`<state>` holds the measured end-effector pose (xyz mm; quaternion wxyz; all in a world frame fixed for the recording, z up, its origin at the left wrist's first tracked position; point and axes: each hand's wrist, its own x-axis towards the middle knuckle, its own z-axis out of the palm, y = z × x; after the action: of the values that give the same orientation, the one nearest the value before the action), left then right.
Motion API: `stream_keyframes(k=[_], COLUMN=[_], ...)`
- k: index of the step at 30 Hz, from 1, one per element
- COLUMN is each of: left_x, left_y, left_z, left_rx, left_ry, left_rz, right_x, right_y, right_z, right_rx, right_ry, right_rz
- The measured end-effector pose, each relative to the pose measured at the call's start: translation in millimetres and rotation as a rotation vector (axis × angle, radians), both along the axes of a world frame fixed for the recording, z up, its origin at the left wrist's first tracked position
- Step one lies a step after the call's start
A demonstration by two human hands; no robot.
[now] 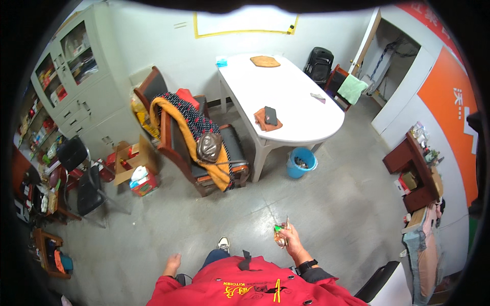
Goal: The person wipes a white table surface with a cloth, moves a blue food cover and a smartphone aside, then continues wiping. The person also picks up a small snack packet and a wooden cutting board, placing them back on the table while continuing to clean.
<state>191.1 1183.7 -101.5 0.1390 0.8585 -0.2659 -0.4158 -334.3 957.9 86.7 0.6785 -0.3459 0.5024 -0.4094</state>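
Observation:
Held out in front of the red apron (252, 281), my right hand (291, 239) is closed on a shiny foil wrapper (280, 236) with green and orange parts. My left hand (174, 261) hangs at the left of the apron, near no object; its fingers are too small to read clearly. Ahead stands a white table (291, 95) bearing a dark phone (270, 116) on a brown cloth or pouch (268, 124), a small wrapper (318, 98) and a wooden board (265, 61). A blue bin (301, 162) with litter inside stands below the table's near end.
At left are wooden chairs (174, 153) with draped clothing and a brown bag (209, 147), an open cardboard box (147, 155), a tissue box (142, 181), a black chair (88, 191) and a grey cabinet (99, 88). A brown desk (415, 168) stands at right; a chair (386, 285) is close behind at lower right.

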Motion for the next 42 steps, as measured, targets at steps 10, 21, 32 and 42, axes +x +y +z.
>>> stream_keyframes(k=[10,21,32,42], left_x=[-197,-466,-514,-507], left_y=[-422,-579,-773,-958], left_z=[176,231,201,125], left_rx=[-0.344,-0.164,-0.526,-0.481], left_ry=[0.584,1.042,0.992,-0.324], left_rz=[-0.919,-0.533,-0.094,-0.242], right_x=[10,-141,-250,-448], right_y=[-138,-339,-474,-540], right_z=[15,6,1,-16], right_rx=[0.020,-0.173,0.072,0.235], right_ry=[-0.148,0.287,0.220,0.679], right_rz=[-0.209,0.137,0.272,-0.151])
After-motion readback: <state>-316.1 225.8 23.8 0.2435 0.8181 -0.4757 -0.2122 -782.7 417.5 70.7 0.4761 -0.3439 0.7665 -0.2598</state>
